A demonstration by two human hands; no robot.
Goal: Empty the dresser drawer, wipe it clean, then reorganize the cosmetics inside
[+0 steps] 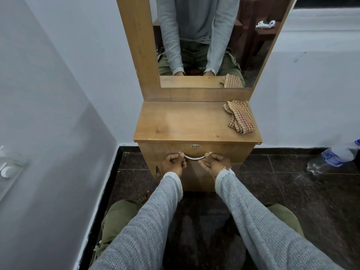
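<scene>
The drawer (195, 152) is sitting closed in the front of the dresser (183, 121), so nothing is coming out yet. The left hand (173, 162) and right hand (214, 163) are curling their fingers (180, 155) round the two ends of the metal handle (194, 157), likely for an even pull. A checked cloth (240, 116) is lying on the counter's back right corner, within reach for wiping.
</scene>
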